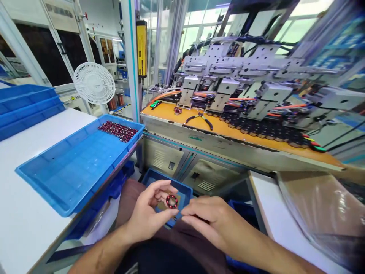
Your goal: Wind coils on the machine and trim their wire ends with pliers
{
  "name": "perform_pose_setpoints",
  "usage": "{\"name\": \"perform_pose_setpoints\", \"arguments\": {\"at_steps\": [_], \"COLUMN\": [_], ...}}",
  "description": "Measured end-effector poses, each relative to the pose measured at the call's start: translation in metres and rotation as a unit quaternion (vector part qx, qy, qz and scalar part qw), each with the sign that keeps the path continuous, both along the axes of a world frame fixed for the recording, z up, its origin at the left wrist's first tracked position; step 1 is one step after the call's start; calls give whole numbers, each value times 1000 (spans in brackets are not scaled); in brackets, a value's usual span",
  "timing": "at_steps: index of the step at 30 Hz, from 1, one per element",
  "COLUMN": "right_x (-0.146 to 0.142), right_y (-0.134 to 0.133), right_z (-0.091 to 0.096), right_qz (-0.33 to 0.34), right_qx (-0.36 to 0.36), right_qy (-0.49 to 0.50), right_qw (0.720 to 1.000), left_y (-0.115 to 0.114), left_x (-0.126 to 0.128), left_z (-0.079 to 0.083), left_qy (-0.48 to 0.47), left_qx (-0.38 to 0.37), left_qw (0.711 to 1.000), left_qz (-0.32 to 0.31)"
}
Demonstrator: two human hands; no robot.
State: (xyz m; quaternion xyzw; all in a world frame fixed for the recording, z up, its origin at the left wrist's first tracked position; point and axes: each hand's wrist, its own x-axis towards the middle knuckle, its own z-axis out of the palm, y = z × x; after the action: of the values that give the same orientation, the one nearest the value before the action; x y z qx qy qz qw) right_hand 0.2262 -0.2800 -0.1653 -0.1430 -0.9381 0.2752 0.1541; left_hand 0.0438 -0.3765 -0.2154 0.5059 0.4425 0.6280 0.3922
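My left hand (152, 208) grips a small ring-shaped part (172, 201) between thumb and fingers. The part has a dark rim with red spots around an open centre, which faces me. Just to the right, my right hand (207, 217) is closed with thumb and forefinger together. Whatever sits in that pinch is too small or hidden to make out. The fingertips of the two hands are close but apart. Below them, a blue bin (186, 189) rests low down, partly covered by my hands, with a tiny dark piece (175, 219) in it.
On the white table at left lies a blue tray (71, 167) with many small dark-red parts (118, 131) at its far end. Pliers (200, 118), several red-dark rings (177, 110) and rows of black round pieces (256, 128) sit on the orange machine ledge. A white fan (94, 83) stands behind.
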Motion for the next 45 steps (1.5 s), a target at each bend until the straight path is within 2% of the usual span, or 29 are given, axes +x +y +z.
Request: {"name": "perform_pose_setpoints", "arguments": {"at_steps": [5,8,10,12,14,16,18,22,25,27,29,32,34,37,40,43,45], "right_x": [6,11,13,11,6,-2,-10,-20,-20,-17,-13,-9,-10,-14,-17,-15,-12], "right_y": [-1,7,16,23,28,30,30,20,9,6,7,14,17,14,4,-5,-4], "right_z": [-9,-16,-21,-25,-29,-34,-40,-59,-75,-81,-80,-68,-59,-56,-65,-73,-74], "right_qz": [15,42,2,-71,-140,-179,-188,-170,-175,-186,-199,-206,-196,-185,-186,-177,-170], "right_qx": [-96,-175,-254,-343,-421,-479,-516,-552,-576,-591,-584,-549,-541,-533,-532,-552,-554], "right_qy": [32,63,89,128,163,193,221,286,354,360,344,305,285,312,344,338,326], "right_qw": [995,982,963,928,881,838,806,764,716,698,707,750,767,765,751,741,747], "left_y": [17,29,37,44,50,54,57,61,62,62,60,56,54,52,51,51,52], "left_x": [-1,-5,-5,-4,-2,1,4,9,9,7,4,2,2,4,6,5,3], "left_z": [-4,-7,-9,-12,-14,-15,-16,-17,-16,-16,-15,-15,-15,-16,-16,-14,-13], "left_qy": [-42,-26,13,57,92,116,123,92,47,28,39,82,103,90,22,-44,-61], "left_qx": [18,25,36,54,69,77,81,79,54,36,25,24,32,26,-1,-27,-40], "left_qw": [999,999,999,997,993,989,988,993,997,999,999,995,992,992,996,994,992], "left_qz": [1,-16,-23,-23,-33,-43,-40,-6,11,9,-6,-41,-64,-79,-91,-96,-101]}}
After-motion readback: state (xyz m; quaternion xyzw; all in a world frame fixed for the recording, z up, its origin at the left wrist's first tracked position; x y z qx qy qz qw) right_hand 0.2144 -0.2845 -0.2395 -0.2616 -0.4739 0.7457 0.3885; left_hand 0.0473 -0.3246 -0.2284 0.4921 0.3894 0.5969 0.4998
